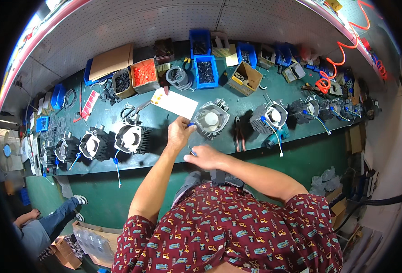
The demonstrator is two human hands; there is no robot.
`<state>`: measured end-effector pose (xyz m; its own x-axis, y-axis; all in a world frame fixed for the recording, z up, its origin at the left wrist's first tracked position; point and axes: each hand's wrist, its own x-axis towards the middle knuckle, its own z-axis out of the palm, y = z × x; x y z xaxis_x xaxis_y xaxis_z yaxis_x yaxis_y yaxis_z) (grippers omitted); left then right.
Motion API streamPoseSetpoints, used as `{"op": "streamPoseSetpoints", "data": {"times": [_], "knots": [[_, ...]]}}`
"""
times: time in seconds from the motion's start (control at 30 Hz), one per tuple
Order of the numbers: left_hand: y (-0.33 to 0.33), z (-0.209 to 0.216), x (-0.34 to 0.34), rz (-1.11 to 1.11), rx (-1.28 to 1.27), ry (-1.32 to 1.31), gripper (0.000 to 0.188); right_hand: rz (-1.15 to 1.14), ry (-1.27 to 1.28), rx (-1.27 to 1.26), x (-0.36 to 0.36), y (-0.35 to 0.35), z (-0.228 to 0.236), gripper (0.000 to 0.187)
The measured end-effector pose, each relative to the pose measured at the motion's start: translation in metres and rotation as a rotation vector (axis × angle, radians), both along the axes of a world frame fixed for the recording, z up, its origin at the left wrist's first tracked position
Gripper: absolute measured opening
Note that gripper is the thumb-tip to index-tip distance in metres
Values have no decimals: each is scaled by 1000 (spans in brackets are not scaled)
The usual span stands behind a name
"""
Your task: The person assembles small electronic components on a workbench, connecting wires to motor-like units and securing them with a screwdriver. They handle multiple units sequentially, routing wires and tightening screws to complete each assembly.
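In front of me on the bench stands a grey metal engine cylinder or motor housing (pixel 211 119) with a round opening and a pale disc inside. My left hand (pixel 179 134) is closed at its left side, fingers pinching a small blue fitting (pixel 191 124) against the housing. A thin cable (pixel 189 144) runs down from there to my right hand (pixel 206 157), which is closed with thumb and fingers together around the cable's lower end. What the right fingertips cover is hidden. Just left of the housing lies a white sheet of paper (pixel 176 103).
Similar housings with blue fittings and dangling wires line the bench, left (pixel 129 138) and right (pixel 274 114). Pliers (pixel 239 134) and a teal power tool (pixel 278 137) lie to the right. Parts bins (pixel 205 71) stand behind; an orange coiled hose (pixel 344 57) hangs right. A person (pixel 50 227) sits lower left.
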<state>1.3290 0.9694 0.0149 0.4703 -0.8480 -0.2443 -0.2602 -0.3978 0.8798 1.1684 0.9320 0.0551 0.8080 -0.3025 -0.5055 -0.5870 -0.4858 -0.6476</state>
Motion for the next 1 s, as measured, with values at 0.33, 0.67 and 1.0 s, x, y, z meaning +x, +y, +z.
{"op": "streamPoseSetpoints", "data": {"times": [0.33, 0.67, 1.0], "knots": [[18, -22, -10, 239, -32, 655, 19, -538, -615, -654, 1, -141, -10, 45], [9, -26, 0, 156, -73, 622, 16, -497, -711, -231, 1, -154, -42, 43], [13, -32, -19, 220, -75, 499, 17, -420, -729, -273, 4, -156, -46, 41]]}}
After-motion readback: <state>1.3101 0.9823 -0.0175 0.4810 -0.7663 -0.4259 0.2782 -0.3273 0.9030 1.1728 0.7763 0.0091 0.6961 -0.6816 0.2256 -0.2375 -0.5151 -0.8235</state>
